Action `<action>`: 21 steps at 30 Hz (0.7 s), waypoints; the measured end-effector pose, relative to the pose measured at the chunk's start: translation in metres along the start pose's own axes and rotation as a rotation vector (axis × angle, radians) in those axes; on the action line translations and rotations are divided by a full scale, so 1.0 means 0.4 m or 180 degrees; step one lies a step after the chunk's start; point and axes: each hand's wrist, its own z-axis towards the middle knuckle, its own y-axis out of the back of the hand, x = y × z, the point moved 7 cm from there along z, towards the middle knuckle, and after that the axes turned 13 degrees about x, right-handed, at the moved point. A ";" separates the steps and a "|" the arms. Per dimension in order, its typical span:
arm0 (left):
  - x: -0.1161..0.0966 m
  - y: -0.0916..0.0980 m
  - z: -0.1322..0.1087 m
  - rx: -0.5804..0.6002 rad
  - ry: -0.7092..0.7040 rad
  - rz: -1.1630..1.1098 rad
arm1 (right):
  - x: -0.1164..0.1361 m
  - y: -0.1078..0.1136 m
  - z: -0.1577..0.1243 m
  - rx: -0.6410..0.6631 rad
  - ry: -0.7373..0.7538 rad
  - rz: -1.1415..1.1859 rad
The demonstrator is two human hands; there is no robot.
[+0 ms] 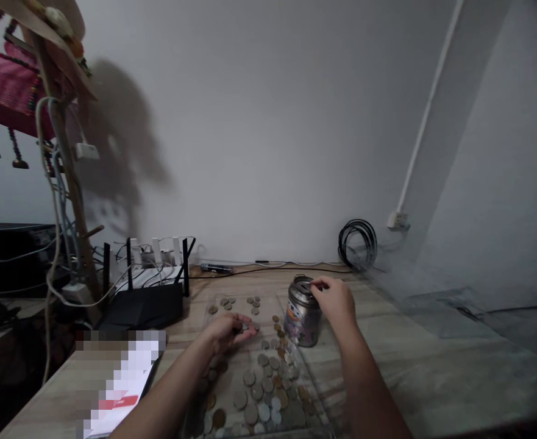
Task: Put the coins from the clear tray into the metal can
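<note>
My right hand (336, 300) is pinched over the top of a metal can-shaped money box (302, 312), its fingertips at the slot in the lid, holding a coin I can barely make out. My left hand (229, 331) is cupped palm up just left of the can, with a few coins resting in its curled fingers. Both hands hover over a clear plastic tray (206, 305) on the wooden table (409, 378). Several loose coins (261, 396), silver and copper, lie spread across the tray toward me.
A black router (144, 305) with antennas and a white device with tangled cables sit at the back left. A coiled black cable (358, 245) leans on the wall. A blurred white paper (117, 384) lies at the front left. A wooden stand (64, 152) holds a hat.
</note>
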 end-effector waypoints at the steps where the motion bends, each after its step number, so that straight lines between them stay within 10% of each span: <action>1: -0.002 -0.003 -0.001 0.0018 -0.0020 0.0050 | 0.009 0.001 -0.002 -0.0048 0.0083 -0.0042; 8: -0.011 -0.011 -0.008 0.0094 -0.0103 0.0324 | 0.158 0.021 -0.084 -0.0877 0.1277 0.0411; 15: -0.010 -0.021 -0.012 0.0203 -0.0133 0.0430 | 0.292 -0.274 -0.171 0.2028 0.1747 0.0220; 21: 0.002 -0.060 -0.021 0.0770 0.0121 0.0345 | 0.275 -0.266 -0.162 0.2053 0.1570 0.0135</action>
